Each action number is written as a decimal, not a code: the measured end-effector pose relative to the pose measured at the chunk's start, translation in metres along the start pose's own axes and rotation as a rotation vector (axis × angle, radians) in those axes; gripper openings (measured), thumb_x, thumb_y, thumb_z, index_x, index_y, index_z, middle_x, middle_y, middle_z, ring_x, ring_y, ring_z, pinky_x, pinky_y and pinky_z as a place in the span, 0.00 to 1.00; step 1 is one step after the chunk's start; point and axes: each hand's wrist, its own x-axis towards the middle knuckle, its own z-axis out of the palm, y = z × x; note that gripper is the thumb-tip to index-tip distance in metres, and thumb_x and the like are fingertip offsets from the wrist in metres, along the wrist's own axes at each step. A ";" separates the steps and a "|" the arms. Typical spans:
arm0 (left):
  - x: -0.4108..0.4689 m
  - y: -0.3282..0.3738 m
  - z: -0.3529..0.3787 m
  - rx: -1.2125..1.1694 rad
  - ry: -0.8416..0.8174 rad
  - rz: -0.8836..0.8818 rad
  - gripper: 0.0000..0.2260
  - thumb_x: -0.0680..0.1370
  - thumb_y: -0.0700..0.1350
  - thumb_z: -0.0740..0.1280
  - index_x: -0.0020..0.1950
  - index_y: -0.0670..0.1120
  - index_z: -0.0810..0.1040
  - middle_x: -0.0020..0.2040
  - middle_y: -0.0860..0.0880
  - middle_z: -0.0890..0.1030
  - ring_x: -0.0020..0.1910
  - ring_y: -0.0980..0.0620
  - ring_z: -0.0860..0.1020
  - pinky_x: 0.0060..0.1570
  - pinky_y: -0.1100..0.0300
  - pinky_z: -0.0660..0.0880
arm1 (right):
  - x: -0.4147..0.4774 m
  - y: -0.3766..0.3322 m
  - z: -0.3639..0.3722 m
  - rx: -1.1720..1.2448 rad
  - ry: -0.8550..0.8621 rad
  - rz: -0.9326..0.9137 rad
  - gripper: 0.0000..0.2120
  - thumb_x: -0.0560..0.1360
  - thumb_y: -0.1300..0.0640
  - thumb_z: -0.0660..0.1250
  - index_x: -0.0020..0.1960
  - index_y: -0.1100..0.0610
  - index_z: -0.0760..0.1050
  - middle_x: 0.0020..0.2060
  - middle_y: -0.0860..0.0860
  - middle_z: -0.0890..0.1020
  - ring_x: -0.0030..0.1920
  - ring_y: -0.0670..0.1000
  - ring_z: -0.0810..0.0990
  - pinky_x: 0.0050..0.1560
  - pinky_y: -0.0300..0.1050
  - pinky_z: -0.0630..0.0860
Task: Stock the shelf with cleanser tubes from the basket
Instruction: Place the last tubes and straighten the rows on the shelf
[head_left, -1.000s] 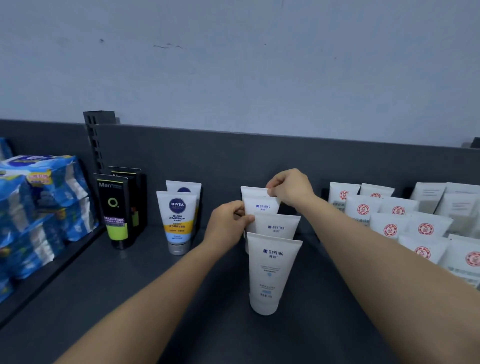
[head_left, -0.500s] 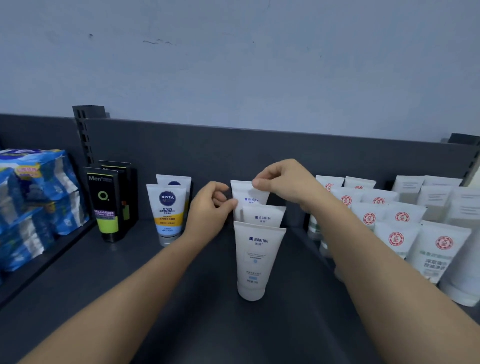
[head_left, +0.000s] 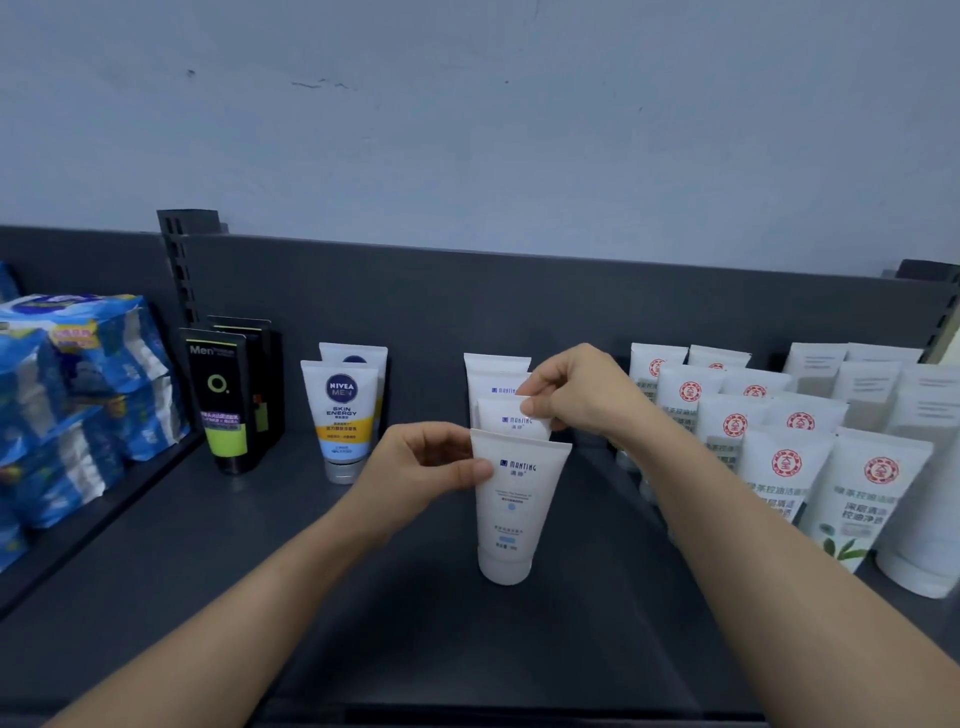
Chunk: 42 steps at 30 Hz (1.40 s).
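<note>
Head view: our left hand (head_left: 423, 467) pinches the upright front tube (head_left: 511, 519) at its three o'clock, while our right hand (head_left: 576, 395) pinches the middle tube (head_left: 506, 422) at its nine.

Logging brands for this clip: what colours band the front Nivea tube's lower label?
Yellow band above a pale blue one, on the front Nivea tube; head view.

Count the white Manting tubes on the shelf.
3, in one file: front tube held by the left hand, middle tube pinched by the right hand, back tube behind both. More may hide behind.
</note>
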 end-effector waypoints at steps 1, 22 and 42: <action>-0.001 0.000 0.000 0.006 0.003 0.005 0.10 0.66 0.39 0.73 0.46 0.41 0.83 0.43 0.47 0.86 0.44 0.51 0.84 0.44 0.60 0.80 | 0.000 -0.001 0.002 0.011 0.008 -0.005 0.10 0.69 0.64 0.74 0.35 0.50 0.82 0.30 0.43 0.81 0.36 0.48 0.82 0.49 0.54 0.82; -0.002 -0.001 0.011 0.181 0.194 0.027 0.05 0.73 0.35 0.72 0.45 0.44 0.83 0.42 0.45 0.85 0.43 0.43 0.83 0.45 0.49 0.80 | -0.003 -0.003 0.005 -0.013 0.037 -0.042 0.05 0.72 0.61 0.72 0.46 0.53 0.84 0.33 0.44 0.81 0.37 0.44 0.80 0.52 0.45 0.80; 0.076 0.077 0.057 0.801 0.181 0.164 0.10 0.77 0.47 0.69 0.57 0.49 0.81 0.51 0.58 0.79 0.51 0.61 0.76 0.52 0.68 0.67 | -0.024 0.008 -0.106 -0.341 0.155 0.001 0.07 0.72 0.57 0.73 0.50 0.54 0.83 0.43 0.46 0.82 0.49 0.47 0.81 0.50 0.41 0.74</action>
